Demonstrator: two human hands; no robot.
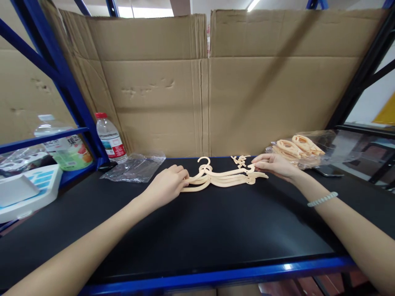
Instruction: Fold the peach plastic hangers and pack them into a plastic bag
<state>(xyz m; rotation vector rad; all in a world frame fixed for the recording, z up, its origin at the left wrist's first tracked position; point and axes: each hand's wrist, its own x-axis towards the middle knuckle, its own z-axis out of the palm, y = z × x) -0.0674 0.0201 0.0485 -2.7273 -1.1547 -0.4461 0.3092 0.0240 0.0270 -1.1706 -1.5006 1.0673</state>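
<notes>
From the head view, I'm looking down on a black counter (197,230) with a blue front edge, cardboard sheets (203,82) standing along its back edge. My left hand (168,185) sits near the middle of the counter, fingers curled down and closed on the left end of a stack of pale plastic hangers (222,177); my right hand (273,164) has its fingertips pinched together on the stack's right end, so both grips are clamped on the same bundle, which lies flat toward the back of the counter, hooks pointing at the cardboard. Just behind the stack, a few small loose pieces (240,160) of the same pale plastic lie touching or nearly touching it; I can't tell which. Toward the back right corner there's a clear bag of more hangers (298,150), close beside my right wrist, and a dark flat thing just past it. At the back left, a crumpled clear bag (134,166), a water bottle (109,137) with a red cap, and further left a bigger bottle (66,146) and a white box (27,189) beyond the blue frame post. What worries me: the hangers are fanned, not squared, so if one hand pulls harder they could splay and slip apart; the hooks look tangled and may snag; and a sweep of my right forearm could drag the bagged hangers off that corner.
</notes>
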